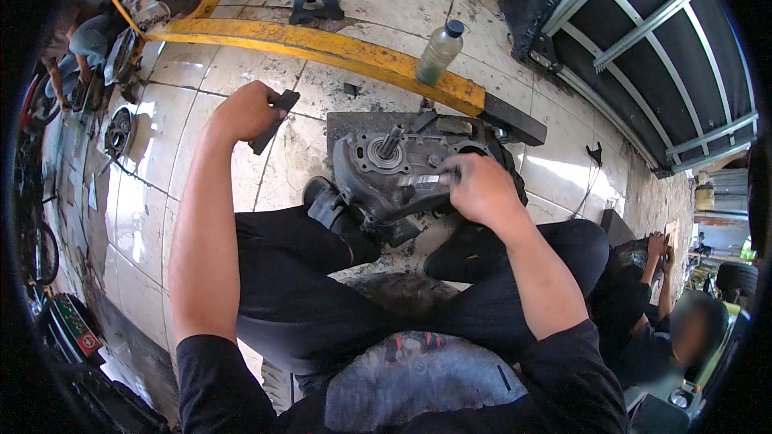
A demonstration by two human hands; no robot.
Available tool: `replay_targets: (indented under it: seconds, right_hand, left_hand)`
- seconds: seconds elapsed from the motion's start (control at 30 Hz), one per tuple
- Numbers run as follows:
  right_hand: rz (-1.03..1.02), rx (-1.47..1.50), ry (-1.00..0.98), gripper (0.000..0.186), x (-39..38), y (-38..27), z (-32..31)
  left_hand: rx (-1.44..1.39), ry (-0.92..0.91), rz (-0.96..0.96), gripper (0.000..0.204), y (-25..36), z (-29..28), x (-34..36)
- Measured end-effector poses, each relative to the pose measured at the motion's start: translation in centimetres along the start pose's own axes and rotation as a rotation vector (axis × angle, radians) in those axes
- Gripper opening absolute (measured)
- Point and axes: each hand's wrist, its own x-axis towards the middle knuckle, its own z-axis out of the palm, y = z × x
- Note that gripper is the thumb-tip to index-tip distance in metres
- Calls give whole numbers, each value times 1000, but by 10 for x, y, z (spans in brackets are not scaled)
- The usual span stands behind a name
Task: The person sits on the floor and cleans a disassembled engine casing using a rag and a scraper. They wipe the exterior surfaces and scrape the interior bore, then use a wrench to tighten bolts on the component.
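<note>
metal casing [420,162] lies by the feet [324,206], likely for reach, left hand [243,112] gripping a dark bar [276,120], right hand [486,190] a blurred tool [422,180].

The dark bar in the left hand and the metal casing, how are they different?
The dark bar is small and slim; the metal casing is much bigger and bulkier. The left hand holds the dark bar up, while the metal casing rests down low. The dark bar looks plain, but the metal casing has a shaft sticking out. Neither is brightly coloured.
</note>
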Motion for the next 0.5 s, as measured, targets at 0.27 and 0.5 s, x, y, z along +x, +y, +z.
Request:
replay_targets:
  seconds: [0.27,0.5]
  right_hand:
    - [65,-64,103,28,10,2,26]
    - [28,-8,208,30,8,19,18]
  left_hand:
    - [11,-7,-43,34,5,2,-9]
    - [-1,-38,-39,33,7,6,-10]
